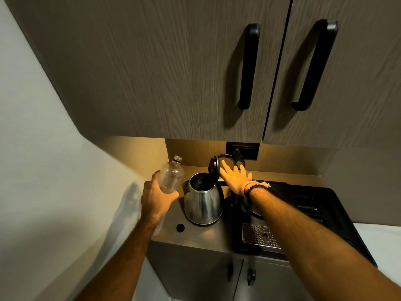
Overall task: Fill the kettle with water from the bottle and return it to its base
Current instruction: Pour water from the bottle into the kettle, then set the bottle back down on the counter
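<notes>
A steel kettle [202,203] stands on the counter with its black lid [213,166] flipped up and its mouth open. My left hand [155,196] grips a clear plastic bottle [171,175] by its lower part, held upright and uncapped just left of the kettle; it looks empty. My right hand [235,178] is spread flat behind the kettle, fingers beside the raised lid and holding nothing. A round base [256,210] partly shows under my right forearm, on the black tray.
A black tray [314,205] with a perforated metal drip grid [259,235] fills the counter's right side. A small black cap [180,227] lies on the counter [199,234] in front of the kettle. Wooden wall cabinets [173,72] hang overhead; a wall socket [243,149] sits behind.
</notes>
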A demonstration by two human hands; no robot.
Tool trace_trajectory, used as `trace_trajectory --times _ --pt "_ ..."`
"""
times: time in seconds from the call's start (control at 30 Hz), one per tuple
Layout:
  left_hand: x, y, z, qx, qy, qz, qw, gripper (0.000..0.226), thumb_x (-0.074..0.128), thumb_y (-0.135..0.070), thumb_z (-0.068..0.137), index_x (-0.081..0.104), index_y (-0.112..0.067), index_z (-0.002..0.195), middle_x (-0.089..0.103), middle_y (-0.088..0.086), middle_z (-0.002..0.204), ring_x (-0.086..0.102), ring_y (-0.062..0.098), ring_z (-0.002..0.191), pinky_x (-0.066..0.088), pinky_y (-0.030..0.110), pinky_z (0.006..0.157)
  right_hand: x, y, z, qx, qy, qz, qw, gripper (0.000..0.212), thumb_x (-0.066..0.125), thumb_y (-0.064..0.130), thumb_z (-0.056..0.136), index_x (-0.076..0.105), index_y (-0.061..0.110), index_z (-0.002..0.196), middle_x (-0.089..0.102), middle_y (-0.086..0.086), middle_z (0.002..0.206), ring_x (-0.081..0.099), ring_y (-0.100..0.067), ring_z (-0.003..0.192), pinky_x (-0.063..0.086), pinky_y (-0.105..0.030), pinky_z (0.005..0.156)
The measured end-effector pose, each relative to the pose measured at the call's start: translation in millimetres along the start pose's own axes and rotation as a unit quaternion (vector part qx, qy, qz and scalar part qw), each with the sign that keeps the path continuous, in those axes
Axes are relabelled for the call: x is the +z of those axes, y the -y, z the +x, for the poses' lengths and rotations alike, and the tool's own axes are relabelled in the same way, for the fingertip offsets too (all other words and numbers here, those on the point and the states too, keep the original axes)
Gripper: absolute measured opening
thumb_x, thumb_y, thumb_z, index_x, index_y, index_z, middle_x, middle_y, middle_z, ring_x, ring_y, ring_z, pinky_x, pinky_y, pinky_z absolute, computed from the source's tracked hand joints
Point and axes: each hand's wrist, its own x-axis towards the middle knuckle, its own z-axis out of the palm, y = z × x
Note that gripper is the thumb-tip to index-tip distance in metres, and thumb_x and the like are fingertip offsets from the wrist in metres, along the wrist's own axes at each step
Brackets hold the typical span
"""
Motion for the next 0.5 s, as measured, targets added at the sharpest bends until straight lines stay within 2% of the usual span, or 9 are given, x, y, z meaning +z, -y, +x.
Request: trace_trajectory --times 0.2,0.37,0.5 --pt "12.5 23.0 3.7 -0.03 -0.057 -0.063 0.996 0.097 0.086 -0.057 0.061 0.038 -0.027 0.139 0.064 0.01 0.126 0.06 0.035 0.114 0.053 0.055 0.092 -0.2 0.2 -2.0 0.007 -0.002 0.003 1.0 0.083 0.014 0.082 0.086 -0.006 0.041 0.156 0.0 -0.016 0.168 -0.011 -0.042 0.152 -0.006 -0.072 0.115" --pt "23.4 34.7 4.8 -0.061 -0.078 -0.108 0.989 0.091 0.089 -0.057 0.057 0.043 -0.025 0.128 0.065 0.014 0.125 0.06 0.04 0.114 0.053 0.058 0.091 -0.2 1.7 -6.6 0.005 0.004 0.005 1.0 0.09 0.011 0.085 0.079 -0.007 0.04 0.156 0.0 -0.016 0.168 -0.011 -0.043 0.152 -0.007 -0.072 0.115" --pt "28.6 38.6 6.2 -0.064 -0.073 -0.132 0.987 0.093 0.089 -0.056 0.057 0.043 -0.025 0.132 0.063 0.012 0.129 0.059 0.039 0.117 0.052 0.059 0.093 -1.1 0.9 -8.0 0.005 0.002 0.008 1.0 0.086 0.012 0.082 0.083 -0.006 0.04 0.156 0.0 -0.016 0.168 -0.011 -0.043 0.152 -0.005 -0.072 0.116"
